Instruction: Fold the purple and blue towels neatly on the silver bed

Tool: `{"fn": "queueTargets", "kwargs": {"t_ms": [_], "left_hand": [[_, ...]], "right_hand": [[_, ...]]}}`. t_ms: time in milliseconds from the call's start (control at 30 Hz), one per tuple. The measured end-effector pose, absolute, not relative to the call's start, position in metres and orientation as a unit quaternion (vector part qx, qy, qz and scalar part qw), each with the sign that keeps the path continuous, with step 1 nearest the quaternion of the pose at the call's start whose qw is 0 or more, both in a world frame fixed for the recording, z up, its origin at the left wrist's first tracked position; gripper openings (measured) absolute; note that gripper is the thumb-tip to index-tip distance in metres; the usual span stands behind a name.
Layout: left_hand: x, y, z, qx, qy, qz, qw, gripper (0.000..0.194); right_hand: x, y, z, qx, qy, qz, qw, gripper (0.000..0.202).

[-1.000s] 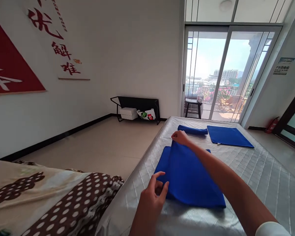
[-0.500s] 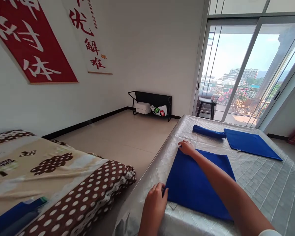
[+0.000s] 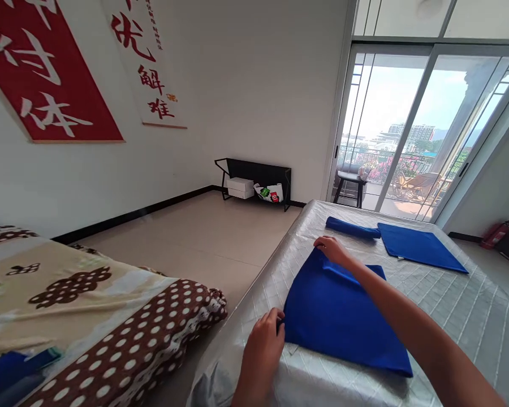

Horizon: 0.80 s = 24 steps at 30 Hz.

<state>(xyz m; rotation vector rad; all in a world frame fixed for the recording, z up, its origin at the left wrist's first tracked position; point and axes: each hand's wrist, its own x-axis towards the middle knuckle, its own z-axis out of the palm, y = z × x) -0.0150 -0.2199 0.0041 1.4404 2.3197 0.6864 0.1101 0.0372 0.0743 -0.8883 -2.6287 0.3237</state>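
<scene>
Blue fabric, smooth and matte, is lying as a folded, roughly four-sided piece on the near part of a silver mattress cover, and both bare hands are working at its left side. This blue cloth (image 3: 343, 322) is spreading flat toward the near right corner, while its far left corner is rising a little and a soft crease is running just right of it.

The right forearm is stretching from the near right across the cloth, and the right hand (image 3: 331, 249) is bending at the wrist over that far left corner, palm down. Its fingers are closing on the corner in a pinch. The left hand (image 3: 266, 334) is reaching up from the near edge with its back showing; its fingers are curling at the cloth's left edge, near the near left corner, and I cannot tell whether they are gripping the fabric or only touching it.

The silver mattress cover (image 3: 462, 339) is shining softly, its surface showing a quilted, diamond-like pattern. Farther off on it, a blue roll (image 3: 353, 228) is lying lengthwise like a slim tube, and just right of it a flat blue cloth (image 3: 422, 247) is forming a slanted rectangle. At the left, a plush-looking blanket (image 3: 148, 328) is showing cream ground and white-dotted brown bands.
</scene>
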Motion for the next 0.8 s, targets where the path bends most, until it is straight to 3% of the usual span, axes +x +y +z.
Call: {"fn": "queueTargets", "kwargs": {"t_ms": [267,467,800], "left_hand": [[-0.013,-0.218,0.018,0.528,0.82,0.201,0.091,0.032],[0.008,-0.233,0.036,0.605,0.705,0.362,-0.078,0.033],[0.063,-0.263,0.175,0.645,0.604,0.413,-0.221,0.036]], "right_hand": [[0.242,-0.012,0.129,-0.229,-0.902,0.093,0.354,0.02],[0.335,-0.076,0.164,-0.21,-0.877,0.011,0.432,0.02],[0.44,-0.175,0.209,-0.249,-0.788,-0.15,0.543,0.022]]}}
